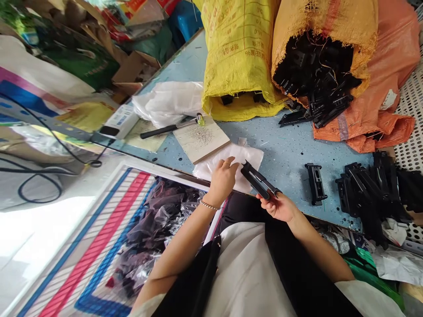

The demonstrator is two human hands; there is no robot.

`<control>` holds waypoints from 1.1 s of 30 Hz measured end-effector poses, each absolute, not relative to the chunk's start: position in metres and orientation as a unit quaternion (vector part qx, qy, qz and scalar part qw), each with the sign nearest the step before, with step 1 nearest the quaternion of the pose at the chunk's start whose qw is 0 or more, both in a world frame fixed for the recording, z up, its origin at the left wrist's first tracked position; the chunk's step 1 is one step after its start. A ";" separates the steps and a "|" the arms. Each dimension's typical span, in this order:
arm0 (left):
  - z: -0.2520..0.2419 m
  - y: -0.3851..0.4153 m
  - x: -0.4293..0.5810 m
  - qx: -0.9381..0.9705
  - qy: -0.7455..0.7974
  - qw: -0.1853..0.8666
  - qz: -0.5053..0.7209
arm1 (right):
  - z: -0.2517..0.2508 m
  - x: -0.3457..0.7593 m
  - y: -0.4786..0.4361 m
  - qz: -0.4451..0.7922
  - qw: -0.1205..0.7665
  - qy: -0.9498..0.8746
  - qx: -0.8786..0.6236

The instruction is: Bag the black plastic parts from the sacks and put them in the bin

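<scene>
My right hand (277, 206) grips one end of a black hinged plastic part (259, 179), two long arms lying side by side. It is tilted up to the left, over the table's front edge. My left hand (224, 178) is just left of the part's far end, fingers bent and a little apart, above a stack of clear plastic bags (251, 154). Whether its fingertips touch the bags cannot be made out. Behind the bags lies a wooden board (201, 138) sprinkled with shavings. A black-shafted hammer (173, 127) rests across the board.
A yellow woven sack (238, 57) and an orange sack (324, 17) of black parts stand at the back. One black part (316, 184) lies right of my hands, beside a heap of them (366, 189). Below the left table edge, a striped bag (99, 237) holds bagged pieces.
</scene>
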State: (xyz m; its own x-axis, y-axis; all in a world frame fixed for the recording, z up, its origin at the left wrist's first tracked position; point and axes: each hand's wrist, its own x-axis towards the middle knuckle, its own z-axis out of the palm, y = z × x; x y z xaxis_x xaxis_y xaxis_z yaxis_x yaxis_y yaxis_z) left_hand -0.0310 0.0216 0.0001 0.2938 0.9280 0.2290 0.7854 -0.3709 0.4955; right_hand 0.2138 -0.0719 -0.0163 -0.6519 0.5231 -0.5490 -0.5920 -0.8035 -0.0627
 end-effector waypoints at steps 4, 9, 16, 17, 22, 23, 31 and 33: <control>-0.002 0.023 -0.032 0.795 0.527 0.176 0.242 | -0.012 0.205 -0.069 0.912 0.295 0.065 -0.278; -0.006 0.026 -0.032 0.740 0.502 0.334 0.297 | -0.005 0.199 -0.074 0.899 0.362 0.028 -0.246; 0.008 0.028 -0.036 0.755 0.504 0.293 0.300 | -0.020 0.188 -0.067 0.907 0.325 0.035 -0.267; 0.015 0.020 -0.034 0.781 0.483 0.260 0.299 | -0.021 0.188 -0.065 0.904 0.328 0.022 -0.273; 0.044 -0.030 -0.005 0.891 0.250 0.233 0.298 | -0.015 0.186 -0.057 0.804 0.400 -0.131 -0.420; 0.045 -0.036 0.001 0.894 0.233 0.240 0.300 | -0.013 0.184 -0.058 0.766 0.420 -0.165 -0.459; 0.081 -0.065 -0.041 0.852 0.327 0.302 0.275 | 0.026 0.206 -0.091 0.591 0.339 -0.527 -0.508; 0.093 -0.075 -0.096 0.814 0.407 0.357 0.212 | 0.041 0.240 -0.089 0.506 0.325 -0.580 -0.549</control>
State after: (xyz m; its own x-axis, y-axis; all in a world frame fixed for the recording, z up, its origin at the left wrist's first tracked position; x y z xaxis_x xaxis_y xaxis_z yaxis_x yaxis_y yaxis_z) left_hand -0.0957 -0.0753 0.0927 0.5787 0.8137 0.0537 0.5112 -0.4133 0.7536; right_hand 0.2399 -0.0888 0.0408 -0.1844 0.9664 -0.1790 0.3078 -0.1161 -0.9443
